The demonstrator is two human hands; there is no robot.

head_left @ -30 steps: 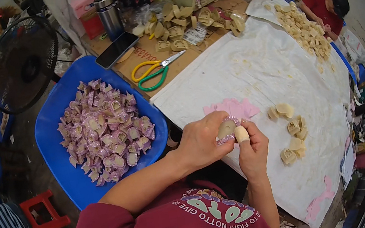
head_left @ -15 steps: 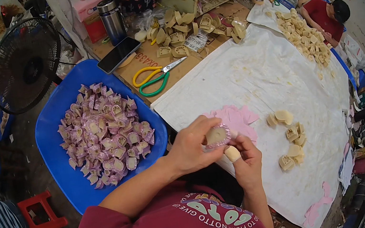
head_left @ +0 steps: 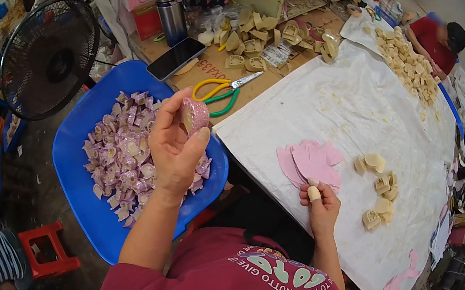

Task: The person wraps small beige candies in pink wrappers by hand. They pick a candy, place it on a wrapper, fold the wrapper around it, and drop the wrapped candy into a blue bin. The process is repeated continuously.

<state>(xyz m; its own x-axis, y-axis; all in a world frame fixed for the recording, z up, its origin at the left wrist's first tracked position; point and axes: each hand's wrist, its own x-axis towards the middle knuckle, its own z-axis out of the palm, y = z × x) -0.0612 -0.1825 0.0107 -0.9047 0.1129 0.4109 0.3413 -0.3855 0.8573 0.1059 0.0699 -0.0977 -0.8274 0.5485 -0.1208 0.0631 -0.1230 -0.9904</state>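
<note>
My left hand (head_left: 174, 154) is raised over the right side of a blue basin (head_left: 72, 196). Its fingers and thumb pinch a small heel-shaped block (head_left: 195, 114) wrapped in glittery pink-purple material. Similar wrapped blocks (head_left: 120, 154) are heaped in the basin. On the white-covered table, my right hand (head_left: 320, 201) has its fingers curled together at the lower edge of a fan of flat pink pieces (head_left: 315, 159). Cream finger covers sit on its thumb and a fingertip. What they pinch, if anything, is too small to tell. Several bare cream blocks (head_left: 379, 185) lie to its right.
Yellow-and-green-handled scissors (head_left: 223, 91), a phone (head_left: 176, 59) and a steel flask (head_left: 172, 17) occupy the cardboard at the back. More cream blocks lie there and in a far-right pile (head_left: 403, 61), beside a co-worker in red (head_left: 435, 49). A black fan (head_left: 55, 61) stands left.
My left hand has carried the wrapped block left and up, away from my right hand, to over the basin. My right hand has moved to the pink pieces. The whole view has shifted slightly.
</note>
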